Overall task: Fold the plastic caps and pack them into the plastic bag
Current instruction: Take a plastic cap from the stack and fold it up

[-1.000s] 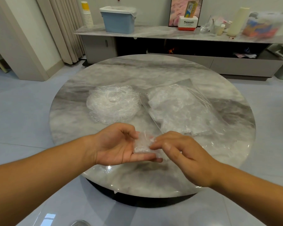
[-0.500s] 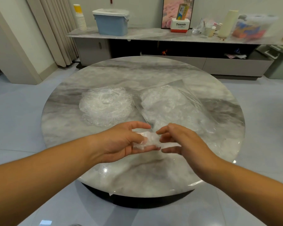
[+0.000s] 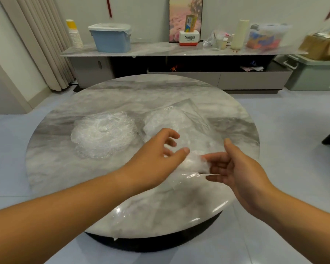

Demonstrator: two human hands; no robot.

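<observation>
A loose pile of unfolded clear plastic caps (image 3: 103, 134) lies on the left half of the round marble table (image 3: 122, 92). To its right lies the clear plastic bag (image 3: 187, 121), with folded caps inside and its mouth towards me. A small white folded cap (image 3: 195, 161) sits at the bag's mouth, between my two hands. My left hand (image 3: 158, 157) hovers with fingers spread and its thumb tip at the cap. My right hand (image 3: 236, 166) has straight fingers touching the cap and the bag's shiny edge, thumb raised apart.
Behind the table a long low sideboard (image 3: 160, 49) carries a blue lidded bin (image 3: 111, 38), stacked paper cups (image 3: 74, 33), a white and red box (image 3: 189, 37) and other clutter. A green crate (image 3: 312, 73) stands on the floor at right. Curtains hang at left.
Both hands have moved forward from the table's near edge to the bag's mouth with the folded cap. My left hand has loosened from holding the cap to spread fingers.
</observation>
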